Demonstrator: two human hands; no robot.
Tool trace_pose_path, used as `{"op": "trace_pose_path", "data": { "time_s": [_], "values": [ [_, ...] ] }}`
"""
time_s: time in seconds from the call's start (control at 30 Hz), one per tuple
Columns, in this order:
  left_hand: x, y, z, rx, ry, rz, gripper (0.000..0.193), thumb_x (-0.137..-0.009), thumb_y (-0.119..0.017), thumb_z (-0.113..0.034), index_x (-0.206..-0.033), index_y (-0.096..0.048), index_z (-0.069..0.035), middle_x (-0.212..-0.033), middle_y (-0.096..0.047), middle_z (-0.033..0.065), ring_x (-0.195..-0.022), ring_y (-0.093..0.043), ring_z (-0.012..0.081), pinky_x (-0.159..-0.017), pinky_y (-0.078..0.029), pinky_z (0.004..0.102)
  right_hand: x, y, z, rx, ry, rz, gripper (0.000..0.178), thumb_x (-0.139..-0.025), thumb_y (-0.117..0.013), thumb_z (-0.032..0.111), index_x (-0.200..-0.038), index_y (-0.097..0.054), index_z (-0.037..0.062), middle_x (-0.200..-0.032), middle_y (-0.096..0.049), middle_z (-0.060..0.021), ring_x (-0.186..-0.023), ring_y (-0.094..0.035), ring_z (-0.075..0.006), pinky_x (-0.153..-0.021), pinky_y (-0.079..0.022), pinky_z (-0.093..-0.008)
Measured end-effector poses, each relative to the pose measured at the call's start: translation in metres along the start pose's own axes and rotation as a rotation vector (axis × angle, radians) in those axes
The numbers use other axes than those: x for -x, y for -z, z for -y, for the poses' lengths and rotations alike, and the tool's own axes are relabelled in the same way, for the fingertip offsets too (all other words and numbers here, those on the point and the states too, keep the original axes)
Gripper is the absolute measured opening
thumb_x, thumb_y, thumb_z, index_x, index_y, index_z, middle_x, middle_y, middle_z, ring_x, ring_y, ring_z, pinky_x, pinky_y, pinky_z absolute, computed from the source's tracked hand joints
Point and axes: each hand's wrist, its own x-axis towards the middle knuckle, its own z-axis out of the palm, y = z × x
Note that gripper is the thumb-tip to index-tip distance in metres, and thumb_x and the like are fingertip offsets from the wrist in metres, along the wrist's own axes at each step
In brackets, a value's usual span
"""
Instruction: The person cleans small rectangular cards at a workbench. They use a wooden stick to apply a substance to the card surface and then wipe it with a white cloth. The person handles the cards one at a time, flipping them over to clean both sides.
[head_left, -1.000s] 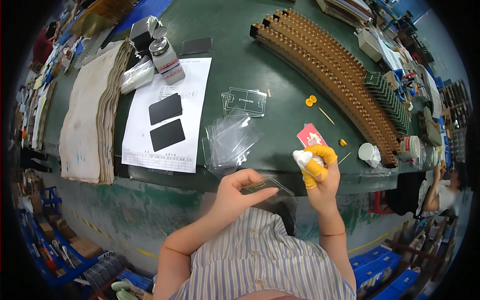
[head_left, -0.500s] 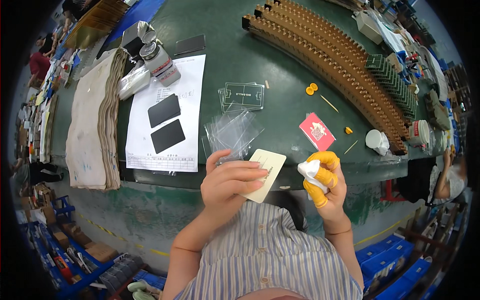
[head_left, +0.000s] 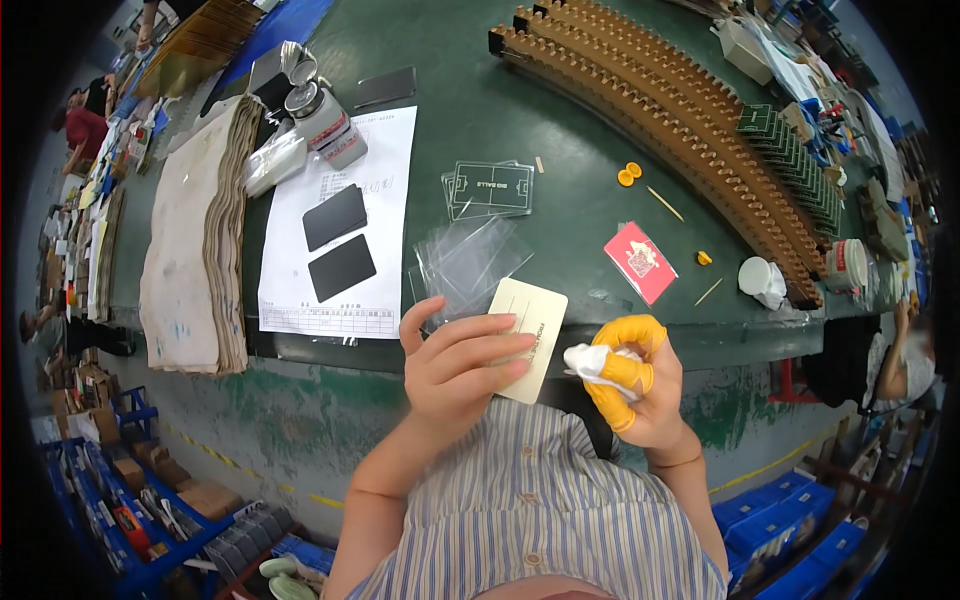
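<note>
Over the table's front edge, my left hand [head_left: 465, 365] grips a cream card [head_left: 535, 312] with dark print; its fingers lie across the card's left side. To the right of it, my right hand [head_left: 635, 385] pinches a crumpled white cloth [head_left: 588, 360] with its thumb and fingers, which wear yellow finger cots. The cloth is close to the card's right edge but apart from it. Just beyond my left hand lie clear plastic sleeves [head_left: 470, 260]. A red card [head_left: 641, 262] rests on the table beyond my right hand.
Dark green cards [head_left: 492, 190] lie mid-table. Two black cards [head_left: 335, 217] rest on a printed sheet [head_left: 385, 160] beside a metal-topped bottle [head_left: 330, 125] and a stack of stained cloths [head_left: 190, 240]. Long slotted brown racks [head_left: 660, 110] curve along the right, near a white-lidded jar [head_left: 847, 262].
My right hand has moved left with the white cloth, nearer to the cream card. The card has turned a little more upright in my left hand.
</note>
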Motion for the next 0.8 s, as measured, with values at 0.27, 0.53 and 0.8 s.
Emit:
{"op": "trace_pose_path", "data": {
  "time_s": [0.27, 0.53, 0.8],
  "values": [
    [-0.001, 0.001, -0.001, -0.171, -0.104, 0.029, 0.004, -0.077, -0.062, -0.017, -0.076, -0.064, -0.021, -0.090, -0.070, -0.0060, -0.092, -0.064, 0.0141, -0.102, -0.024, 0.0385, -0.004, -0.005, 0.003, 0.119, 0.081, 0.013, 0.027, -0.068, -0.068, 0.000, -0.093, -0.068, 0.0087, -0.094, -0.056, -0.0119, -0.073, -0.058, -0.0204, -0.064, -0.047, -0.0273],
    [-0.001, 0.003, 0.001, -0.235, -0.158, 0.016, 0.004, -0.078, -0.062, -0.018, -0.079, -0.062, -0.022, -0.092, -0.069, -0.0080, -0.092, -0.064, 0.0120, -0.104, -0.017, 0.0376, -0.005, -0.010, -0.002, 0.097, 0.089, 0.033, 0.028, -0.064, -0.067, 0.000, -0.089, -0.068, 0.0105, -0.092, -0.057, -0.0119, -0.070, -0.059, -0.0206, -0.062, -0.048, -0.0273],
    [0.001, 0.001, 0.006, -0.252, -0.168, -0.013, 0.007, -0.077, -0.064, -0.017, -0.083, -0.062, -0.020, -0.092, -0.068, -0.0087, -0.093, -0.064, 0.0101, -0.102, -0.018, 0.0368, 0.001, -0.007, 0.000, -0.046, 0.062, 0.149, 0.023, -0.067, -0.067, 0.002, -0.086, -0.068, 0.0131, -0.084, -0.056, -0.0088, -0.072, -0.057, -0.0190, -0.064, -0.046, -0.0285]
  ]
}}
